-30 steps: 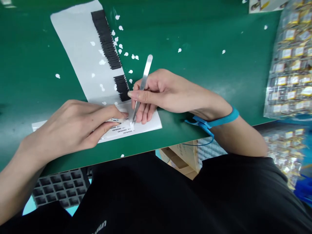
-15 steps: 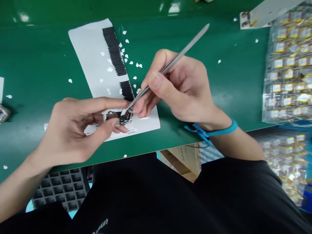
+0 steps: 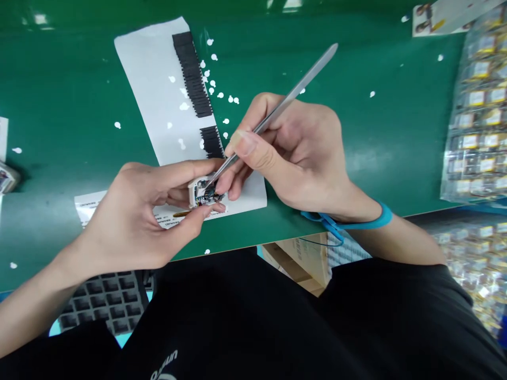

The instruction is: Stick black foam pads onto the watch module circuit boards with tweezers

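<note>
Right near the table's front edge, a small white-framed module (image 3: 204,192) with a dark circuit face sits pinched in the left hand (image 3: 138,221), thumb below and fingers curled over its top, just above a white sheet (image 3: 154,79). The tip of the steel tweezers (image 3: 273,113) touches the module's upper face; whether the tips carry anything is too small to tell. The right hand (image 3: 293,153) holds the tweezers, its grip pressed together around the shaft between thumb and forefinger, the tool slanting up toward the table's far right corner. A blue wrist strap (image 3: 376,219) circles the right wrist, its cord hanging over the front edge. The sheet bears two rows of black strips (image 3: 194,76) and lies on the green table (image 3: 59,95), with small white paper bits (image 3: 216,79) scattered beside it. Clear trays of small parts (image 3: 481,105) rest along the right edge.
</note>
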